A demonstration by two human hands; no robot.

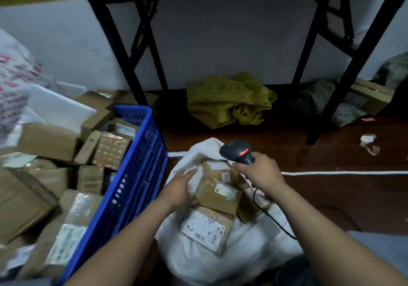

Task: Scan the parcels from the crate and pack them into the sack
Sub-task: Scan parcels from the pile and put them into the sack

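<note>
Head view. The L hand (181, 188) is in the middle, over the white sack (242, 248). Its fingers look mostly straight & lie along the left edge of a small brown box (217, 194). The pic is too blurry to tell if the thumb holds the box.

The box lies on top in the sack's open mouth, w/ a small label on it. A 2nd box (218, 168) sits just past it on the far side. A 3rd box (207, 228) w/ a big white label is on the near side, touching it.

The R hand (260, 171) is just right of the boxes. Its fingers are curled tight round the handle of a black scanner (237, 152). A red light glows on the scanner's top. Its black cord (271, 217) runs down over the sack to the near right.

The blue crate (136, 171) stands at the left, touching the sack. It is full of parcels (88, 179), mostly brown card, some w/ clear tape.

Far back, a yellow bag (229, 100) lies crumpled on the dark floor (331, 197) under a table w/ black legs (331, 65). A white line (342, 172) crosses the floor at the right.
</note>
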